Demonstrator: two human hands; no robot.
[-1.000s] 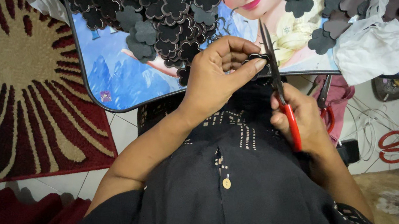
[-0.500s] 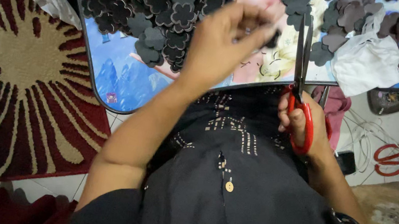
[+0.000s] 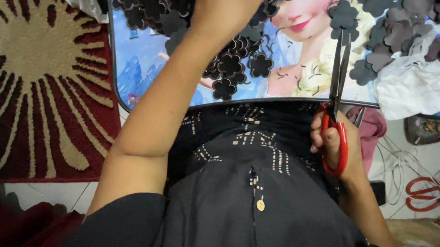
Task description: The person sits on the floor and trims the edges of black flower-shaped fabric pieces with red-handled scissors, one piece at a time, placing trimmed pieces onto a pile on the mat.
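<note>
My left hand (image 3: 225,1) reaches up over a pile of dark flower-shaped cutouts (image 3: 162,1) on a small blue table (image 3: 141,72) printed with a cartoon picture; its fingertips run past the top edge, so what they touch is hidden. My right hand (image 3: 334,145) rests at the table's near edge and grips red-handled scissors (image 3: 335,99), their blades together and pointing up over the tabletop. More dark cutouts (image 3: 416,31) lie at the table's right side.
A white cloth (image 3: 409,84) lies on the table's right part. A red and cream patterned rug (image 3: 23,56) lies to the left. A second pair of red scissors (image 3: 422,192) and white cables (image 3: 397,165) lie on the tiled floor at right.
My left hand has moved up from the scissors to the cutout pile. The scissors have swung upright and their blades have come together. The view has shifted closer.
</note>
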